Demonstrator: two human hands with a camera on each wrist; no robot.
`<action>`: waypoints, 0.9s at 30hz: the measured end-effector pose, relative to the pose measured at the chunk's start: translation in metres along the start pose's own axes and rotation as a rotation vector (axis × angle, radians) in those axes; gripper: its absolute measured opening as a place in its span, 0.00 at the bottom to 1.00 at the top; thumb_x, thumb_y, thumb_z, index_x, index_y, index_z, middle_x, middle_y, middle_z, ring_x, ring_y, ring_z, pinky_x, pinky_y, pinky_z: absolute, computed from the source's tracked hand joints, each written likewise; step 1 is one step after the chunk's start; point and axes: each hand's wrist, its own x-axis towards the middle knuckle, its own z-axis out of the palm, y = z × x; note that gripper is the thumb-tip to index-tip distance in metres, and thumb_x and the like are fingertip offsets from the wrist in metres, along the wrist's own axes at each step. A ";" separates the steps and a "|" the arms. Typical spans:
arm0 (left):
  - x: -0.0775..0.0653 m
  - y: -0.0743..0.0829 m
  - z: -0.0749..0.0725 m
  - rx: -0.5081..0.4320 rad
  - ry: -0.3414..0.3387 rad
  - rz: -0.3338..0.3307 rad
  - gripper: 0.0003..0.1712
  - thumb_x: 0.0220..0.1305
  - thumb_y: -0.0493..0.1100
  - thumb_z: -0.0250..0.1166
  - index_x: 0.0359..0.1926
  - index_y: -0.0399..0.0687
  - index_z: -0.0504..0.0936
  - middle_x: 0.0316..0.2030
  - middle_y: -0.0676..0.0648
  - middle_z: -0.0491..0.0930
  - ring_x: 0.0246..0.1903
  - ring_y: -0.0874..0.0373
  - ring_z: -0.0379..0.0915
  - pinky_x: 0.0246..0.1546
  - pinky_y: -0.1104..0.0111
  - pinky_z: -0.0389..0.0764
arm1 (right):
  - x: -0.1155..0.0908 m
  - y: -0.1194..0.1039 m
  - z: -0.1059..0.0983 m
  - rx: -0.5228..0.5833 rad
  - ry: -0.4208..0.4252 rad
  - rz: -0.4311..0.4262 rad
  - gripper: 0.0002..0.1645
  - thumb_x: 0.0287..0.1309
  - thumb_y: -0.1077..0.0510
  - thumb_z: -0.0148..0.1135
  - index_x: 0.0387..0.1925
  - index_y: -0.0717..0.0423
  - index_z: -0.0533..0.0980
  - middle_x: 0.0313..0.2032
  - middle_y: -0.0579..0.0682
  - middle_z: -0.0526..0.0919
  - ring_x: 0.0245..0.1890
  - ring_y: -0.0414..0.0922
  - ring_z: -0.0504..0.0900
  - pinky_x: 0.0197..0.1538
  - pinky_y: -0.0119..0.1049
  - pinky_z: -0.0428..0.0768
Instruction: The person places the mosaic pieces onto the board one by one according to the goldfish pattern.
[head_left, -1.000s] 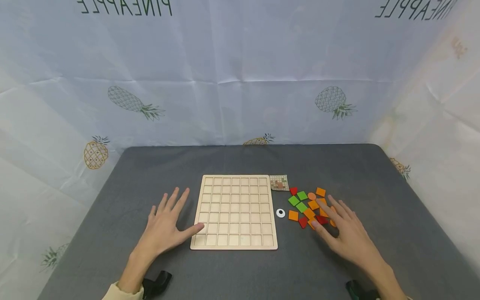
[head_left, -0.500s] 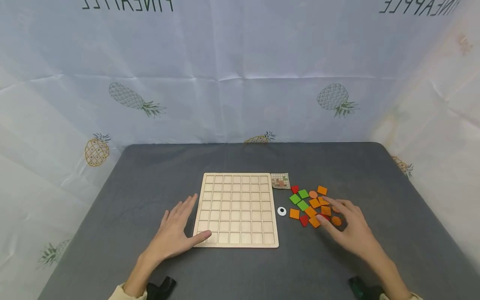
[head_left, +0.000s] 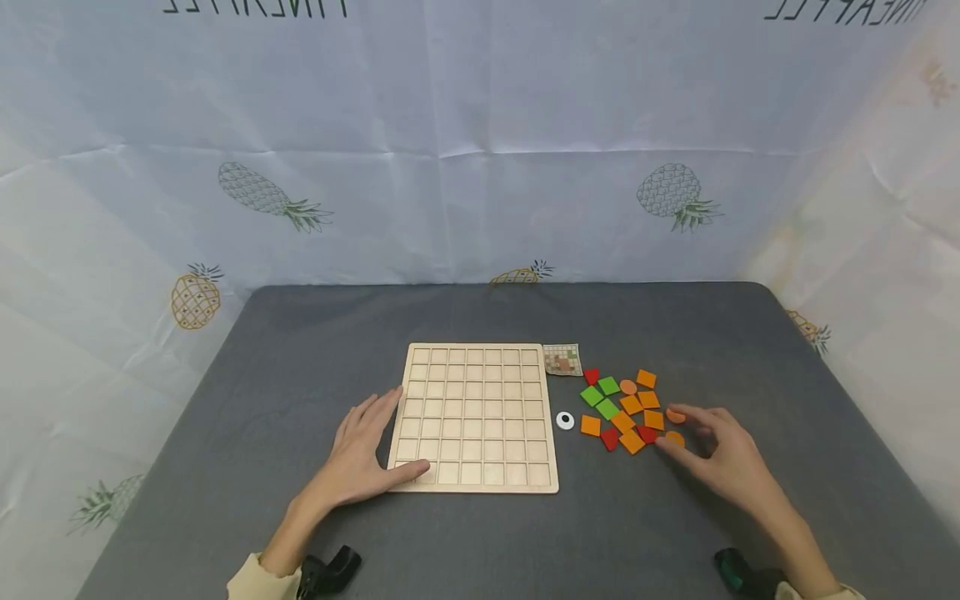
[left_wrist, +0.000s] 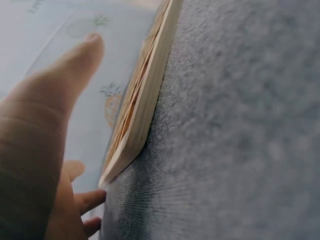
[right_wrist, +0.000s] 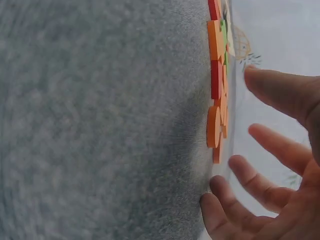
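Note:
My left hand (head_left: 358, 457) is at the left edge of a square wooden grid board (head_left: 483, 421), fingers extended and thumb reaching over the lower left cells. In the left wrist view the thumb (left_wrist: 60, 80) is raised above the board's side (left_wrist: 150, 100). My right hand (head_left: 726, 458) hovers at the right end of a cluster of flat pieces, thumb and fingers apart, holding nothing. Nearest it lie orange discs (head_left: 676, 438), a red triangle (head_left: 647, 434) and orange squares (head_left: 654, 419). In the right wrist view, a gap separates the thumb from the orange disc (right_wrist: 214, 127).
Green squares (head_left: 592, 395) and another red triangle (head_left: 610, 439) lie in the cluster. A white disc with a black dot (head_left: 566, 421) sits beside the board. A small printed pattern card (head_left: 562, 360) touches the board's upper right corner. Grey cloth (head_left: 480, 550) covers the table.
My left hand has moved right, up to the board's edge. My right hand has drawn rightward off the middle of the pieces, uncovering some, and its fingers have bent somewhat. The view has tilted down slightly.

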 end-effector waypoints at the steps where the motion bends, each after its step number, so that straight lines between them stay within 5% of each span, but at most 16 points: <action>1: 0.001 -0.001 0.001 0.005 0.002 0.005 0.64 0.51 0.69 0.73 0.81 0.50 0.53 0.77 0.38 0.61 0.77 0.33 0.50 0.71 0.31 0.48 | 0.000 0.000 0.000 0.001 -0.018 0.012 0.34 0.49 0.51 0.81 0.57 0.61 0.81 0.45 0.61 0.82 0.43 0.58 0.82 0.41 0.56 0.83; 5: 0.004 -0.006 0.002 0.035 0.005 0.030 0.67 0.48 0.72 0.74 0.81 0.50 0.53 0.78 0.39 0.60 0.77 0.33 0.51 0.71 0.32 0.49 | -0.001 0.000 -0.002 0.009 -0.072 0.047 0.36 0.49 0.50 0.81 0.58 0.63 0.81 0.48 0.62 0.81 0.46 0.60 0.82 0.50 0.60 0.83; 11: 0.007 -0.011 0.006 0.127 0.001 0.040 0.71 0.46 0.77 0.71 0.82 0.50 0.51 0.79 0.41 0.58 0.78 0.36 0.51 0.73 0.35 0.51 | 0.000 0.002 -0.003 0.004 -0.123 0.088 0.38 0.49 0.50 0.81 0.59 0.64 0.80 0.50 0.65 0.80 0.47 0.62 0.82 0.49 0.60 0.83; 18: 0.005 -0.013 0.007 0.204 -0.014 0.082 0.74 0.43 0.81 0.69 0.82 0.46 0.52 0.80 0.41 0.54 0.79 0.37 0.49 0.75 0.39 0.51 | 0.001 0.004 -0.001 -0.035 -0.116 0.112 0.34 0.50 0.51 0.80 0.57 0.64 0.82 0.47 0.63 0.80 0.44 0.56 0.81 0.38 0.36 0.81; 27: 0.004 -0.015 0.007 0.240 -0.033 0.085 0.81 0.37 0.86 0.68 0.82 0.45 0.50 0.82 0.42 0.51 0.80 0.39 0.46 0.76 0.41 0.49 | 0.002 0.003 -0.001 -0.048 -0.083 0.119 0.26 0.52 0.54 0.79 0.51 0.63 0.86 0.42 0.61 0.85 0.38 0.56 0.86 0.41 0.53 0.86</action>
